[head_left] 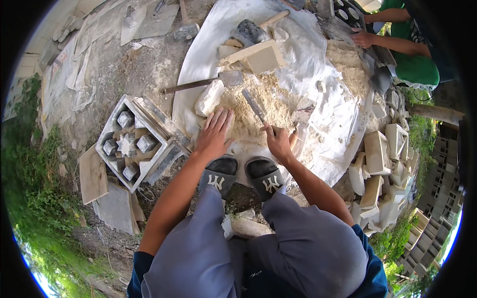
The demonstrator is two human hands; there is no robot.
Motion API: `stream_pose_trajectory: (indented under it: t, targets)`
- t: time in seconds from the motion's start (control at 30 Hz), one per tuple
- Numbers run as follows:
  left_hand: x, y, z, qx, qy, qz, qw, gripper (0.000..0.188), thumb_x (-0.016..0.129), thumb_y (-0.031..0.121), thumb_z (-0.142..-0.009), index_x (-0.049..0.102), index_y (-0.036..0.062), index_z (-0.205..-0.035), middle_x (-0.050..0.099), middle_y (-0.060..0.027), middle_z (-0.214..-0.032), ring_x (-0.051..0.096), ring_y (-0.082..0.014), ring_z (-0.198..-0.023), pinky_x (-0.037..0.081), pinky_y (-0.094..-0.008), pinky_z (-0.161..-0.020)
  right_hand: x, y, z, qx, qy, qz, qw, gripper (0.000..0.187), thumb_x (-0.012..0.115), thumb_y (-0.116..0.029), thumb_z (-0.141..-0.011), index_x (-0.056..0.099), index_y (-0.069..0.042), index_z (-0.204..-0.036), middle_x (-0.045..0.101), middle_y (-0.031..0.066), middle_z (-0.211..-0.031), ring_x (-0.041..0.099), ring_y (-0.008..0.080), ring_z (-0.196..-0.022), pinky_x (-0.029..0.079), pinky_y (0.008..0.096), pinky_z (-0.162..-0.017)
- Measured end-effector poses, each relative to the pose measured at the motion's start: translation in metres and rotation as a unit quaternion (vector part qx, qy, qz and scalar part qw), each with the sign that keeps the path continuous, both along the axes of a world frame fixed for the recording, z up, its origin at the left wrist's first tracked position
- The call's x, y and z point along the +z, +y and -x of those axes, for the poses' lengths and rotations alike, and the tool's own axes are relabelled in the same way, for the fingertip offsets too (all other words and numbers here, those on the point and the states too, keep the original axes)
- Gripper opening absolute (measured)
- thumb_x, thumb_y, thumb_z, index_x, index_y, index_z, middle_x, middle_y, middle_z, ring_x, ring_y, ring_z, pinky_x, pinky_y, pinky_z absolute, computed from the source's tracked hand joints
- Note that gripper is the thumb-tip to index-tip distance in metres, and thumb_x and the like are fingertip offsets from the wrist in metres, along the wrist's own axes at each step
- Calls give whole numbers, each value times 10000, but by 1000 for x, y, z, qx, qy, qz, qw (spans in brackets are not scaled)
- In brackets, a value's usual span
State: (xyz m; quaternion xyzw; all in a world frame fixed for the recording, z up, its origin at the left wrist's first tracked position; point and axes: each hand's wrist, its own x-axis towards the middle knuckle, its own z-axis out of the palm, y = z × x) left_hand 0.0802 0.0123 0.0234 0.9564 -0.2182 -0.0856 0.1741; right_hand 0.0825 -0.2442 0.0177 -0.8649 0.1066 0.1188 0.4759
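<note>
My left hand lies with its fingers stretched out on the crumbly tan powder, holding nothing. Just beyond its fingertips is a rough whitish chunk. My right hand is closed around the near end of a long, flat, grey metal blade, which points away and to the left over the powder; its grip is hidden in my fingers. Right beside that hand, a short brown wooden handle shows. Under all this spreads a white sheet.
A flat-bladed tool, a pale cast block and a dark-headed mallet lie farther off. A star-patterned mould stands left. Broken cast pieces are heaped right. Another person's hands work at the far right.
</note>
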Motion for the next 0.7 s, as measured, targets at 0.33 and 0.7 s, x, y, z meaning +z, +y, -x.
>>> stream_pose_trajectory:
  t: [0.33, 0.7]
  targets:
    - [-2, -2, 0, -7, 2, -4, 1000, 954, 701, 369, -915, 177, 14, -1629, 258, -164, -1674, 208, -331, -1561, 136, -473, -1287, -3, 0, 8, 99, 16, 154, 983, 614, 444, -466, -1082, 651, 74, -876, 643, 388, -837, 654, 547, -839, 474, 621, -800]
    - [-4, 0, 0, 3, 7, 3, 1000, 957, 705, 385, -908, 192, 18, -1627, 279, -175, -1661, 238, -343, -1548, 141, -477, -1285, -1, 8, 5, 155, 64, 178, 970, 579, 424, -447, -1090, 623, 68, -916, 643, 386, -789, 657, 567, -797, 519, 609, -718]
